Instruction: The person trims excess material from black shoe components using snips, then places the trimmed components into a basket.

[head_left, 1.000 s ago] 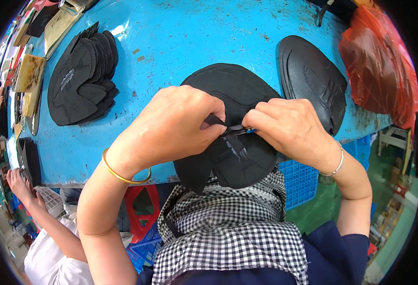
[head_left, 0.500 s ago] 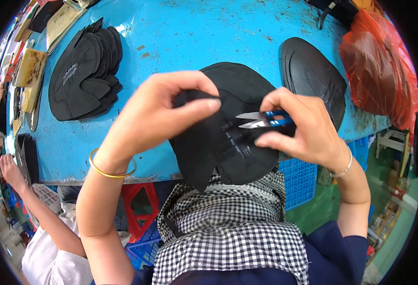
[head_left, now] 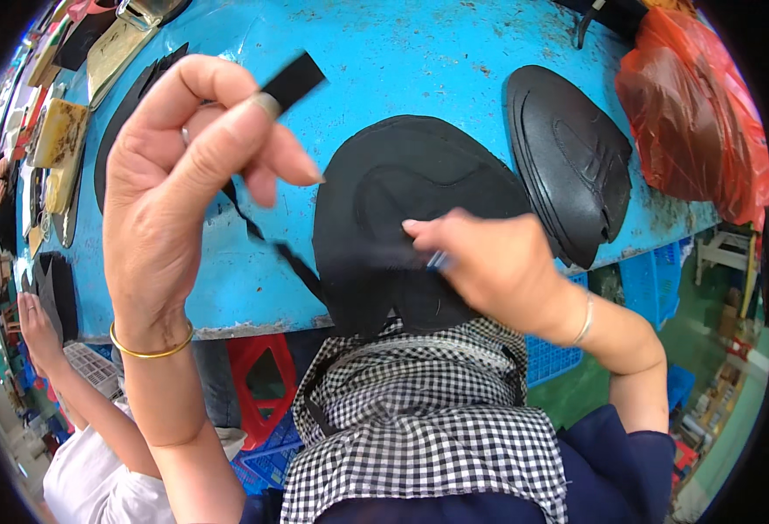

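No text, label, brand, number or sign can be read.

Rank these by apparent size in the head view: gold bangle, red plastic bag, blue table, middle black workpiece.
Largest to smallest:
1. Blue table
2. Middle black workpiece, partly covered
3. Red plastic bag
4. Gold bangle
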